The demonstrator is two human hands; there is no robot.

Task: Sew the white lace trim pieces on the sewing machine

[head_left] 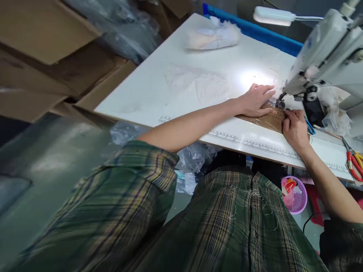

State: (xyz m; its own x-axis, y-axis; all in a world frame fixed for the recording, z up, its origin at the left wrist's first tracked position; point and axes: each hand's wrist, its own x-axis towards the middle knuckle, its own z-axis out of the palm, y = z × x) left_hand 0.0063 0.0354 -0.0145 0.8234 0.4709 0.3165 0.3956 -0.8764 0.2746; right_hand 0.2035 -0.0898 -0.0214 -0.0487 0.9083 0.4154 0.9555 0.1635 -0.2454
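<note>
My left hand [256, 101] lies palm down with its fingers stretched out, pressing beside the presser foot [280, 102] of a white sewing machine [320, 45]. Under it is a flat brown surface [262, 122], set in the white table, with small orange-and-white marks near the fingertips. To the right of the foot, my right hand [296, 128] rests with curled fingers and thumb drawn together. Whatever these fingers hold is too small or hidden to make out. A blue-handled tool [310, 126] lies just beyond the right hand.
White lace pieces [211, 87] and a tied cream bundle [214, 37] lie on the white table [136, 88]. Red-handled pliers [353, 164] are at the right edge. Cardboard boxes [42, 30] stand left; a pink basket [302, 204] of scraps sits below. A lamp [273, 16] hangs above.
</note>
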